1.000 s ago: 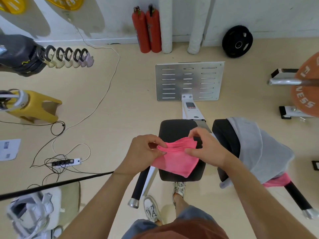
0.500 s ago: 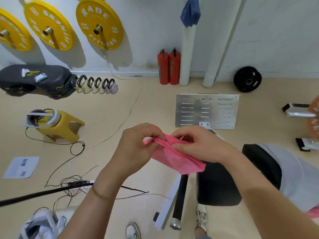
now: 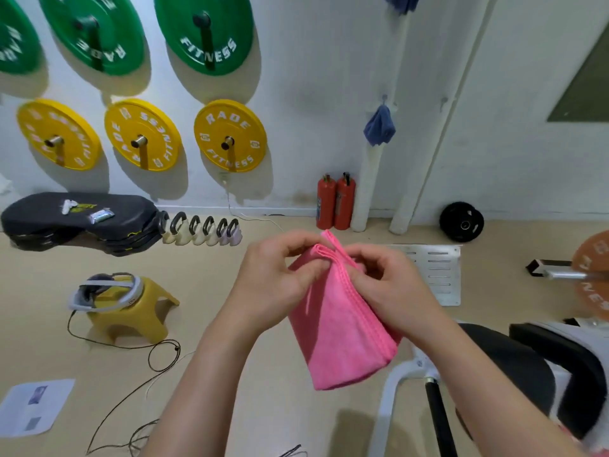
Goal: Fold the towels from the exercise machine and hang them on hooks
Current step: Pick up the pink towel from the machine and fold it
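Here, the left hand (image 3: 280, 282) and right hand (image 3: 392, 291) both pinch the top edge of the folded pink towel (image 3: 342, 334), held mid-air at centre; a blue towel (image 3: 379, 125) hangs from a wall hook (image 3: 384, 99) at 12 o'clock.

A person's two arms, seen from above by a head-worn camera. The left forearm (image 3: 204, 384) and left hand (image 3: 280, 282), and the right forearm (image 3: 494, 384) and right hand (image 3: 389, 285), are bare from the near edge to the fingertips.

Both hands have raised the folded pink towel (image 3: 342, 328) toward the wall.
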### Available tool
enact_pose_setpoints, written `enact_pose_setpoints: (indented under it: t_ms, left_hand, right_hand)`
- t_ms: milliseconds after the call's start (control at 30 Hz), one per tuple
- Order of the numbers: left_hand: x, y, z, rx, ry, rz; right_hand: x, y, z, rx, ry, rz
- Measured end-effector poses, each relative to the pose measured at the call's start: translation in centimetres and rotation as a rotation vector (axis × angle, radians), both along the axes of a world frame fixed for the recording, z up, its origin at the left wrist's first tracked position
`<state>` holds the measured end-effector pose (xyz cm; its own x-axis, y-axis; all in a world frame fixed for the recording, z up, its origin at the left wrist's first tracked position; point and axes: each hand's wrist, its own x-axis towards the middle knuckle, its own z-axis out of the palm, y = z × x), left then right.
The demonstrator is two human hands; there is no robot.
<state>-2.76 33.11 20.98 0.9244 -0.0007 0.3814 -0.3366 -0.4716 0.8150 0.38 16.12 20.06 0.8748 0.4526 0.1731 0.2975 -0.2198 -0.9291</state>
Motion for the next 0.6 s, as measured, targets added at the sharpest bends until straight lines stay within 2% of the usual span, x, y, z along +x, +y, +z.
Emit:
enact_pose_setpoints:
  t_ms: [200,267,367,467,533,600]
  left_hand:
    - [1.0,2.5,2.8,-0.027,-0.088,-0.050]
    - [1.7,3.1,3.7,-0.040,-0.039,-0.116]
    - [2.9,3.5,5.0,-0.193,0.111,-0.302]
    - [5.0,3.6,5.6,-0.165,0.067,-0.210]
    - [6.5,3.3,6.0,-0.086,0.006,-0.150]
    - [8.2,2.8,6.7,-0.031,-0.061,-0.139]
  right_hand:
    - [-0.6,1.8,4.0,0.041,-0.017,0.039]
    - [-0.4,1.9,4.8,0.065,0.025,0.058]
    - [0.5,1.9,5.8,0.088,0.061,0.049]
    - [2.6,1.7,6.5,0.050,0.126,0.073]
    - [4.4,1.9,6.8,-0.054,0.050,0.113]
    - [7.0,2.0,6.7,-0.157,-0.115,0.076]
